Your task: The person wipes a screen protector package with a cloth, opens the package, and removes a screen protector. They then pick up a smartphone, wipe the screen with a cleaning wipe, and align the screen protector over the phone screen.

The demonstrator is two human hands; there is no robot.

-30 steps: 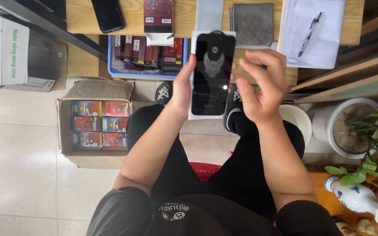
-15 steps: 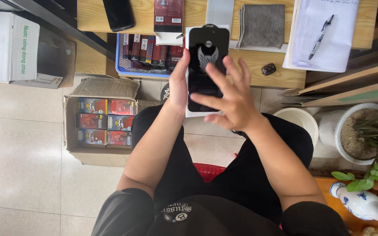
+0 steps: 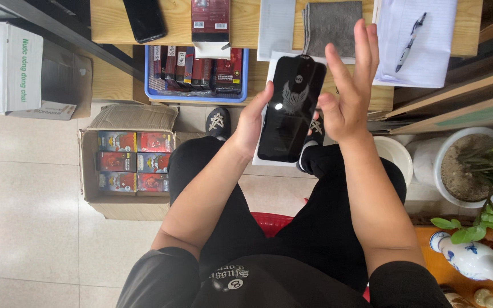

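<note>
Tiled floor, a low wooden counter (image 3: 115,23) up top with a blue basket (image 3: 150,80) of red boxes tucked under it, and a cardboard box (image 3: 126,205) of more boxes on the floor. On the counter there's a dark phone (image 3: 145,18), a grey cloth (image 3: 331,23) and a pen (image 3: 409,33) on paper. The black screen protector (image 3: 291,108) sits on its white backing card, held over the knees, long axis running away from the person, top end leaning a bit right toward the counter. Left hand (image 3: 252,121) grips its left edge. Right hand (image 3: 346,85) is spread open, fingers up, thumb just touching the right edge.
</note>
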